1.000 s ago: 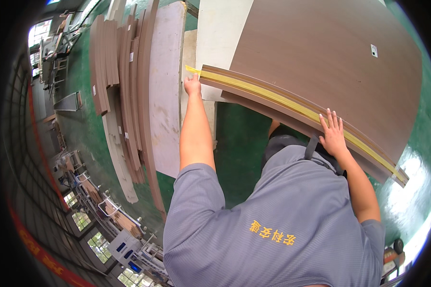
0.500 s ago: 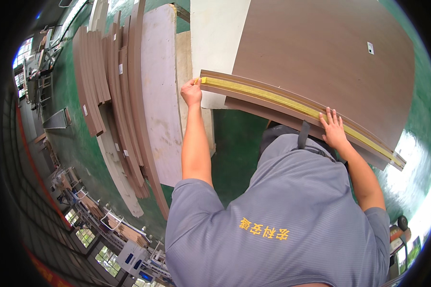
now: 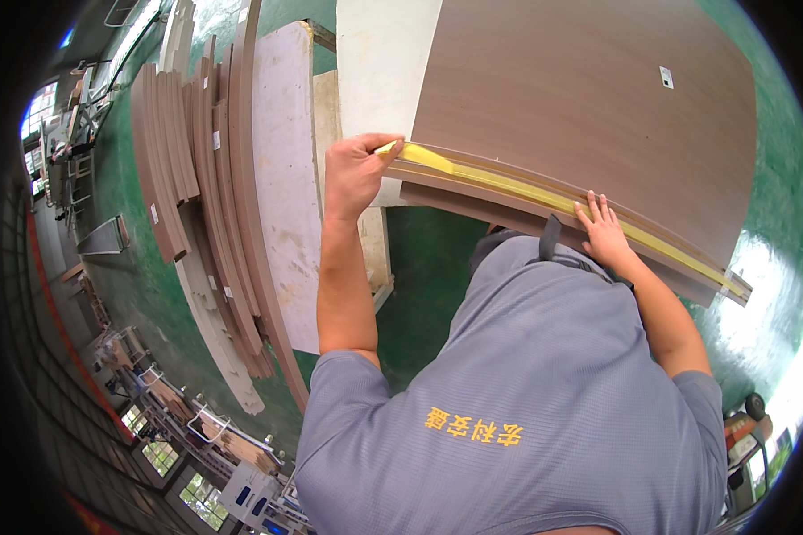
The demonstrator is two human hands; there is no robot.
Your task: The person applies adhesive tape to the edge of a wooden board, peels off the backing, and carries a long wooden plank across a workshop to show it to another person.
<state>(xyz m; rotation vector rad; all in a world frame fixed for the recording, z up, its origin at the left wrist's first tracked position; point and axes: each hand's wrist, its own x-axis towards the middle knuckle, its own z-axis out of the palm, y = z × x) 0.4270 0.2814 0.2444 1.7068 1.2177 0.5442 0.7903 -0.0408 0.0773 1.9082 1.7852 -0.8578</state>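
Observation:
A long yellow strip that looks like tape [image 3: 526, 192] runs along a brown trim board [image 3: 473, 189]. Its left end [image 3: 426, 158] is lifted and curves up from the board, pinched between the thumb and fingers of my left hand [image 3: 355, 174]. Farther right, my right hand [image 3: 605, 234] rests over the strip and the board's edge with its fingers spread. The board lies along the near edge of a large brown panel [image 3: 589, 98], which has a small white label [image 3: 666, 78].
A white panel [image 3: 384, 71] lies under the brown one at its left. Left of that stands a pale, stained board [image 3: 283, 178]. Beyond it, several long brown strips [image 3: 232, 178] lie stacked over the green floor [image 3: 428, 267]. Machinery [image 3: 250, 490] stands at the lower left.
My left hand has come up closer to the camera, raising the strip's left end, which lay nearly flat before. My right hand stays on the strip. The view has shifted slightly.

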